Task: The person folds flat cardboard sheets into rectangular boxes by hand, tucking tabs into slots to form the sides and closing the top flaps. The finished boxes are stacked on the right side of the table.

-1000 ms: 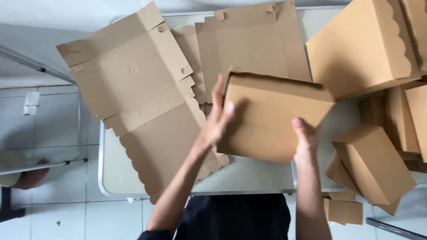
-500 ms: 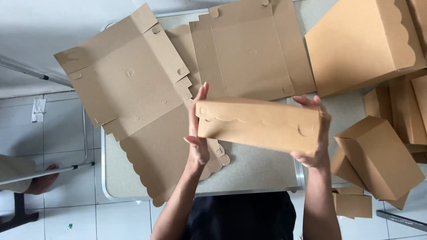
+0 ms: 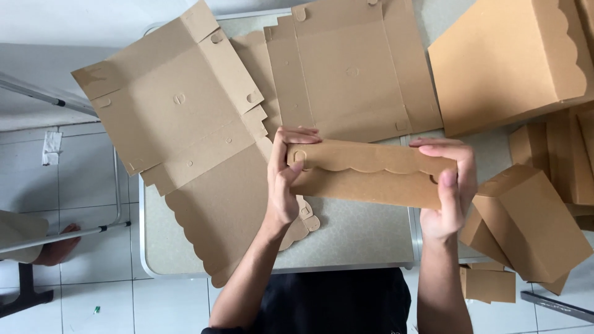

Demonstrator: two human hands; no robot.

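Box in hand: a folded brown cardboard box, long and shallow, held up above the desk with its narrow front side turned toward the person.

Handling: it looks light and hollow, judging by how easily it sits between two hands. The card should be stiff along its folds but would dent if squeezed at mid-panel. The surface is matte and dry, so slipping seems unlikely.

Where to hold: the two short ends seem the safest places, where the folded corners give the walls strength. That is where it is held now.

Left hand: wrapped around the left end, fingers curled over the top edge, thumb near a round tab slot.

Right hand: closed on the right end, fingers over the top and thumb pressed on the front face.

Look: plain kraft brown, unprinted. A scalloped flap edge runs along the front, with a small round locking tab near each end.

Flat blanks: two unfolded box blanks lie on the desk beyond the hands, one to the left hanging partly over the desk edge, one in the middle. Both show crease lines and small round tabs.

Finished boxes: a large closed box with a scalloped lid lies at upper right, and a smaller one tilts off to the right, near the right hand but not touching it.

Floor: pale tiles show to the left.
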